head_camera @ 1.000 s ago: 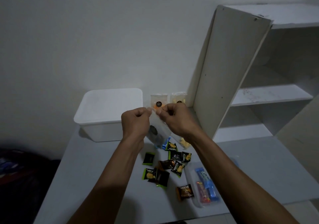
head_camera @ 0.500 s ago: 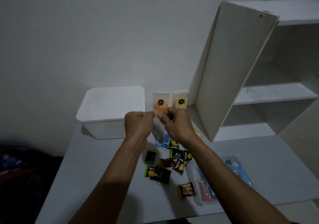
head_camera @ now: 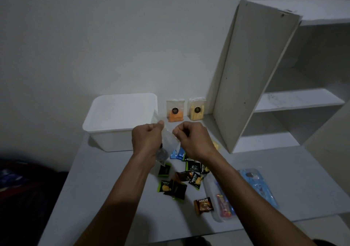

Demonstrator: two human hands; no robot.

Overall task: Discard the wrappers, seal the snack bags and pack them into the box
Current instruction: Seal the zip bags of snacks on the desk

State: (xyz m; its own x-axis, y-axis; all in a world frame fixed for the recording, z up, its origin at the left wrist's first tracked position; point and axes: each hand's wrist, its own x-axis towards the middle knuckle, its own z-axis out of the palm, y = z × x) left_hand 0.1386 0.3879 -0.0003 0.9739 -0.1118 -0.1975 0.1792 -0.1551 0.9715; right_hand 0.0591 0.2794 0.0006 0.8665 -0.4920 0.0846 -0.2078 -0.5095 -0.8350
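Both hands hold a clear snack bag (head_camera: 168,137) above the table. My left hand (head_camera: 146,138) pinches its top left edge and my right hand (head_camera: 191,138) pinches the top right edge; the bag hangs tilted, dark contents at its bottom. A white lidded box (head_camera: 117,118) stands behind my left hand. Two sealed clear bags lean on the wall: one with orange snacks (head_camera: 175,111), one with yellow sticks (head_camera: 197,109). Several small Nextar packets (head_camera: 196,180) lie scattered below my hands.
A white shelf unit (head_camera: 251,79) stands at the right on the grey table (head_camera: 106,198). A clear tray with colourful bars (head_camera: 222,206) and a blue plastic bag (head_camera: 259,187) lie at the front right. Blue packets (head_camera: 177,153) sit under my right hand. Dark floor lies left.
My hands have moved a little apart along the top of the clear bag, and the bag now tilts with its left corner raised. The camera has shifted slightly.
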